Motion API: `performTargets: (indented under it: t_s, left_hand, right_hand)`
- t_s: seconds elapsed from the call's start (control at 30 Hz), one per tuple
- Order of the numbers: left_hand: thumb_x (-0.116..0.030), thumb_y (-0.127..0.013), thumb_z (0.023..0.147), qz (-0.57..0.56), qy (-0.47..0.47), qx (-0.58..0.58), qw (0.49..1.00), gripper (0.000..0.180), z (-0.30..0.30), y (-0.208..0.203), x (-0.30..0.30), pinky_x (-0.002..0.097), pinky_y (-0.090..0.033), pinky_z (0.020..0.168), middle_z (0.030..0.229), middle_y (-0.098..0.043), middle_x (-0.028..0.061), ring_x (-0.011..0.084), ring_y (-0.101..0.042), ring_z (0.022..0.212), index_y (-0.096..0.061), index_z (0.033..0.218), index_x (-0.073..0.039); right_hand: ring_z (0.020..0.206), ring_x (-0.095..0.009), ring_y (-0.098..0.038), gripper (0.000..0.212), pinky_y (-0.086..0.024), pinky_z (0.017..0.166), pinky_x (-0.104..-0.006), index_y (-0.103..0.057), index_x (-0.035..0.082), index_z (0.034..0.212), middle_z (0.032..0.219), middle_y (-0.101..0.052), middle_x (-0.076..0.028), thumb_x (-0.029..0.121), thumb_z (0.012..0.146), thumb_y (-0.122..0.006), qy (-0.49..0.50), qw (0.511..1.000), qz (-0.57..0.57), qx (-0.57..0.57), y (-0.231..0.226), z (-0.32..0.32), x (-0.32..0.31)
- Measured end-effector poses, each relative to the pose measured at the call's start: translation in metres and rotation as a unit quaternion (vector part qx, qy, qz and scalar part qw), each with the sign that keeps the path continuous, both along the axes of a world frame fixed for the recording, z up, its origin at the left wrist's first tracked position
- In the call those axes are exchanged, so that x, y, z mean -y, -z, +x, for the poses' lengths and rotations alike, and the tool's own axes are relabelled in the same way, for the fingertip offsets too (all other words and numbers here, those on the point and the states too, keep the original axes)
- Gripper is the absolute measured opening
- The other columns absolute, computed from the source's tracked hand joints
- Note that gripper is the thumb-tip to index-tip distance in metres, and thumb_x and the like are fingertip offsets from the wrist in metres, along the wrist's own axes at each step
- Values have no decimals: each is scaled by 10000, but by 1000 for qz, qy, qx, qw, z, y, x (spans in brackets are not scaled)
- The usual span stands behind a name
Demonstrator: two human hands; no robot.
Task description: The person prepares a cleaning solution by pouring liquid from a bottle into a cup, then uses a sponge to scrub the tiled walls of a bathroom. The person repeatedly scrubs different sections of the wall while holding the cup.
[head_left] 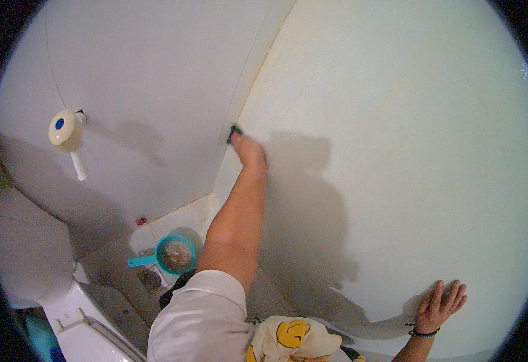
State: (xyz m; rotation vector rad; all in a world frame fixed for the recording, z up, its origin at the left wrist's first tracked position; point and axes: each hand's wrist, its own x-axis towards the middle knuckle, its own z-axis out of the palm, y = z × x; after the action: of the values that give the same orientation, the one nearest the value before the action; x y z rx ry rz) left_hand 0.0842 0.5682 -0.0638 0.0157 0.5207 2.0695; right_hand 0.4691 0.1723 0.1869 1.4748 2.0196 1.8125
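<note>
My left hand (250,151) reaches far up to the corner where two pale walls meet. Its fingers are closed on a small dark green scrubbing pad (234,133), pressed against the corner seam; the hand is slightly blurred and partly covers the pad. Lower down on the right, my right hand (439,309) rests against the white wall (396,181), fingers stretched out, with a dark beaded bracelet at the wrist. It holds nothing.
On the tiled floor stands a teal dipper (157,258) with cloudy liquid, beside a floor drain (152,278). A small red object (141,221) lies near the wall. A white toilet (89,332) is at lower left; a cream round-headed fixture (66,131) hangs above.
</note>
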Motion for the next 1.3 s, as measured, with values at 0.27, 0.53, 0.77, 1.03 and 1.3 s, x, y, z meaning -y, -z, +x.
performTargets:
  t_s: [0.27, 0.53, 0.77, 1.03, 1.3]
  left_hand:
    - [-129, -372, 786, 13, -279, -596, 752, 448, 54, -265, 59, 406, -149, 1006, 1264, -315, 204, 317, -267, 1193, -337, 1181, 78]
    - [-186, -265, 864, -205, 7, -208, 956, 430, 73, 33, 80, 341, -173, 988, 1296, -254, 125, 236, -278, 1169, -246, 1244, 13]
    - [-203, -314, 851, -183, -197, -421, 866, 427, 91, -106, 48, 394, -154, 1000, 1279, -282, 179, 279, -258, 1195, -314, 1210, 27]
    - [-223, -316, 848, -92, -222, -665, 707, 468, 96, -217, 104, 414, -146, 1006, 1318, -240, 165, 285, -225, 1220, -270, 1244, 23]
    - [-139, -341, 842, -200, 41, -30, 978, 388, 113, 55, 113, 345, -211, 978, 1229, -328, 191, 259, -322, 1142, -317, 1177, 55]
  right_hand:
    - [1195, -364, -259, 342, -149, 976, -491, -487, 116, 1123, 1268, -326, -187, 286, 863, -342, -13, 1000, -14, -14, -9, -8, 7]
    - [1196, -354, -262, 317, -138, 983, -483, -510, 128, 1102, 1261, -340, -179, 266, 842, -393, -35, 999, -13, -28, -10, -11, 4]
    - [1198, -359, -253, 327, -115, 982, -494, -507, 157, 1107, 1268, -338, -158, 248, 819, -382, -49, 997, -26, -54, 3, -8, -18]
    - [1194, -346, -262, 351, -183, 968, -483, -467, 147, 1160, 1293, -295, -150, 126, 812, -423, -69, 990, 15, -124, -6, -3, 24]
    - [1212, -323, -239, 345, -147, 984, -462, -447, 98, 1178, 1304, -284, -141, 195, 850, -406, -20, 995, 66, -74, 5, 32, 29]
